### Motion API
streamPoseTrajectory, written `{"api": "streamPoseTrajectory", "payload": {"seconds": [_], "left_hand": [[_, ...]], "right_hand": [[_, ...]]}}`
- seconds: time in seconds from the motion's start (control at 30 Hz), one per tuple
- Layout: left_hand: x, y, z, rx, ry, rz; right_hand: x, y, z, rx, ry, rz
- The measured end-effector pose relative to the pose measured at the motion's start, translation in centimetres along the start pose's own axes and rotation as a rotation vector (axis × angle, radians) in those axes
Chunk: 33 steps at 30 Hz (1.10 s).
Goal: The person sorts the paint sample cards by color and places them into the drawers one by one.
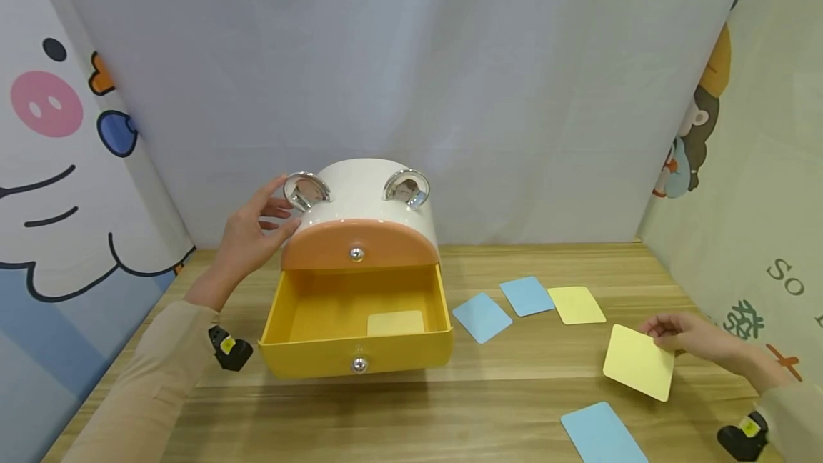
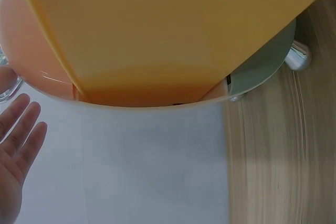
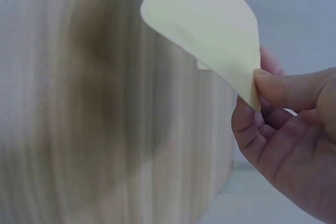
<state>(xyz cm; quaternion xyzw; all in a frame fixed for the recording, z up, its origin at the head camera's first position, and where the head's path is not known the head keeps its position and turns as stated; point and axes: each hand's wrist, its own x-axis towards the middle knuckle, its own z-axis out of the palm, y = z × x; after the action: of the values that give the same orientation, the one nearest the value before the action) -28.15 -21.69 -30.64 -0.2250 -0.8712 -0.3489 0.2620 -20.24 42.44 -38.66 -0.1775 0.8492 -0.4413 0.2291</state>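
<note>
Right hand (image 1: 684, 335) pinches a yellow card (image 1: 639, 361) between thumb and fingers, lifted off the desk (image 1: 501, 406). Left hand (image 1: 253, 234), fingers relaxed, steadies the box (image 1: 360, 206). The card likely needs carrying leftward into the open drawer (image 1: 356, 316).

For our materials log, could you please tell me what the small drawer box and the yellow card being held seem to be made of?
The white domed drawer box looks like glossy moulded plastic, with highlights on its curves; its ring handles look chromed and mirror-bright. The pale yellow rounded card looks like thin matte paper or plastic sheet, pinched by the right hand.
</note>
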Motion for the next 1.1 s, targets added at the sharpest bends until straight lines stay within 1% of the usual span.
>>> {"api": "streamPoseTrajectory", "payload": {"seconds": [0.1,0.33,0.63,0.73,0.87,1.1], "left_hand": [[0.0,0.0,0.0,-0.004,0.000,-0.006],[0.1,0.1,0.1,0.002,0.002,-0.004],[0.2,0.2,0.1,-0.008,0.001,0.014],[0.2,0.2,0.1,-0.004,0.004,0.025],[0.2,0.2,0.1,-0.009,0.004,0.023],[0.1,0.1,0.0,-0.004,0.007,0.020]], "right_hand": [[0.5,-1.3,-0.2,-0.005,0.008,0.000],[2.2,-4.8,-0.5,-0.013,0.027,-0.054],[4.8,-9.2,-0.3,-0.045,0.073,-0.062],[5.9,-11.3,0.3,-0.060,0.104,-0.047],[7.5,-14.2,1.6,-0.072,0.114,-0.024],[9.2,-17.9,3.2,-0.066,0.080,-0.052]]}}
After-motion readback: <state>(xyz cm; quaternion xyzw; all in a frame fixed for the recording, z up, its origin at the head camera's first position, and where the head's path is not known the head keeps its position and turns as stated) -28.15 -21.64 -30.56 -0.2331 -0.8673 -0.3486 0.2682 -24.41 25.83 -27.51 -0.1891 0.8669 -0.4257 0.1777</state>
